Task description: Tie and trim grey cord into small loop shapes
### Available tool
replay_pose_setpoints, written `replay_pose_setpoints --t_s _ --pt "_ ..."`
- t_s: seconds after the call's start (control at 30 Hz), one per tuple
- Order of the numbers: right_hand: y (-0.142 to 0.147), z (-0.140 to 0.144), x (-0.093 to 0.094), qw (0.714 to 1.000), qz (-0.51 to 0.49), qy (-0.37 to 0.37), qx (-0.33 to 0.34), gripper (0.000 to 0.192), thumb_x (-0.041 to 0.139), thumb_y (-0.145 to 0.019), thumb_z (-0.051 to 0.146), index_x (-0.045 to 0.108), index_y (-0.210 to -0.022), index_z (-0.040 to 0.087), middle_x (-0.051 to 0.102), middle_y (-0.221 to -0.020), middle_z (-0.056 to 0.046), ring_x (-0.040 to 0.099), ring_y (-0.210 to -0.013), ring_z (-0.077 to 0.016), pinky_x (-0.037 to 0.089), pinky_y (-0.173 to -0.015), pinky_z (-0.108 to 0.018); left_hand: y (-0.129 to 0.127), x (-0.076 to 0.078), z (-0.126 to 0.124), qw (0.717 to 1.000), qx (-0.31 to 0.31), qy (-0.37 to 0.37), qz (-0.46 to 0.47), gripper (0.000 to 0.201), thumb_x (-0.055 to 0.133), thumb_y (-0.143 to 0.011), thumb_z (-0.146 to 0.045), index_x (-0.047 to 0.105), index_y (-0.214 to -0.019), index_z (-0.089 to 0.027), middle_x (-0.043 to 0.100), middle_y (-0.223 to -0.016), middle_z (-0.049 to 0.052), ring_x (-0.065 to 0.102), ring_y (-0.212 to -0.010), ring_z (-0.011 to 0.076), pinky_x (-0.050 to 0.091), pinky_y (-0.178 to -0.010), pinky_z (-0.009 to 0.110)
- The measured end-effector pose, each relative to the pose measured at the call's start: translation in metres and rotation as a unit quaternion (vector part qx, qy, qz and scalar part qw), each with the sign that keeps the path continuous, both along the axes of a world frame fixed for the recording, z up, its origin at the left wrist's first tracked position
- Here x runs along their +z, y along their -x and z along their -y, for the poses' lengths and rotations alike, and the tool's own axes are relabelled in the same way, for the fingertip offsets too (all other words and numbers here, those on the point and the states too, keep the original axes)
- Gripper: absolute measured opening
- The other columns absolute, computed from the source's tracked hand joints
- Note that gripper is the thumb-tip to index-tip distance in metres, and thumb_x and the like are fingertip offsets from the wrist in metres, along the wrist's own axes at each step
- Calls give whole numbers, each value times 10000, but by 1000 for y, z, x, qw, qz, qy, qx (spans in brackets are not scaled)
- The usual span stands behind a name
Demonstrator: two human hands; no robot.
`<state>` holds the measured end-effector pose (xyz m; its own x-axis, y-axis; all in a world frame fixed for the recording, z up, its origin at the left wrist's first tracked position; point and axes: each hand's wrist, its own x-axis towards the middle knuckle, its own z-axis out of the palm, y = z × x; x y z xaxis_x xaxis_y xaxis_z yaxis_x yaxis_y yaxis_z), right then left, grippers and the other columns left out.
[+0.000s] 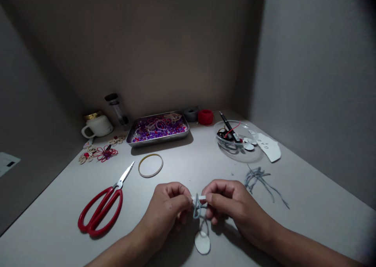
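Nearest me, a white oval piece (202,242) is showing just below my hands, with a thin loop running up from its top edge. Above it, my left hand (169,204) and right hand (232,202) are pinching a short white strip (202,197) between thumbs and fingers, one at each end, and a grey-blue cord (196,211) is looping over the strip in the gap between them. To my left, red-handled scissors (101,212) are lying slightly open on the table (53,220); to my right, loose grey-blue strands (258,179) are sprawling. Farther out, a thin hoop (150,176) is lying flat, and wire-like flowers (106,154) are resting at the left. Beyond, a clear dish (226,145) is holding a black pen (229,126), with a lettered white card (270,147) lying beside it. Farther back, a metal tray (158,139) is carrying purple beads (158,132), a white mug (100,126) is standing left of it, and a red spool (205,117) is sitting to its right.
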<state>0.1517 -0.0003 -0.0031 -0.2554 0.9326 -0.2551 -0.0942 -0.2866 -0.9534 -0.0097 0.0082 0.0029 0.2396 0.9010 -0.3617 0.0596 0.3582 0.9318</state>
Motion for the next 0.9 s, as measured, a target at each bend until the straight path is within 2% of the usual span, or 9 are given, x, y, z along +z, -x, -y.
replay_pose_setpoints --t_s 0.23,0.3,0.4,0.5,0.6,0.67,0.77,0.83,0.9 --pt "-2 0 1 999 -14 -9 30 207 656 -633 330 628 -650 126 604 -489 -6 519 -441 -92 415 -471 -224 0 1 0 1000 -11 4 -26 57 537 -609 -170 551 -562 -141 453 -366 -52 326 -301 43 246 -301 149" --pt "-1 -1 1 1000 -16 -10 21 215 661 -633 338 625 -651 127 603 -489 -6 519 -441 -91 416 -471 -222 2 0 0 999 -17 1 -27 63 552 -629 -175 565 -584 -133 458 -369 -48 339 -307 46 258 -309 152" --pt "-1 -1 -1 999 -22 -3 -24 222 668 -631 345 611 -650 132 599 -482 0 524 -436 -91 423 -466 -217 4 -3 0 1000 -3 -14 16 96 578 -655 -177 598 -732 -122 521 -465 -31 387 -359 56 302 -344 163" --pt "0 -2 -4 998 -16 7 -63 222 671 -638 344 595 -645 136 589 -464 10 514 -403 -83 409 -435 -205 6 -4 3 995 48 -64 66 142 545 -671 -158 557 -812 -144 578 -657 -4 428 -434 61 333 -397 181" --pt "1 -1 -6 997 -20 1 -78 222 670 -657 344 586 -643 138 574 -455 20 510 -399 -81 413 -432 -204 5 0 11 985 61 -160 -14 67 516 -698 -162 513 -765 -164 533 -662 -13 442 -499 86 347 -449 205" --pt "2 -1 -6 997 -14 -5 -82 228 669 -669 349 588 -652 137 571 -462 22 514 -412 -84 417 -442 -206 3 2 16 961 48 -237 -136 72 545 -712 -185 499 -767 -179 483 -624 -30 440 -527 104 356 -486 221" --pt "4 -1 -5 997 7 -15 -77 227 661 -675 352 601 -661 134 560 -466 23 500 -419 -85 403 -447 -210 -1 2 22 898 19 -337 -284 169 619 -699 -238 503 -810 -188 511 -696 -13 456 -552 119 370 -531 244" --pt "5 0 -4 997 22 -30 -66 226 644 -682 354 608 -656 133 539 -463 28 481 -429 -88 397 -457 -218 -3 0 22 864 11 -375 -337 226 651 -692 -295 514 -836 -188 555 -769 16 488 -585 137 374 -545 257" --pt "6 0 -4 997 41 -42 -52 231 623 -689 358 611 -648 130 523 -462 29 464 -435 -91 387 -459 -226 -3 -3 21 842 9 -395 -367 239 650 -702 -340 526 -835 -185 579 -767 30 510 -598 153 372 -541 263"
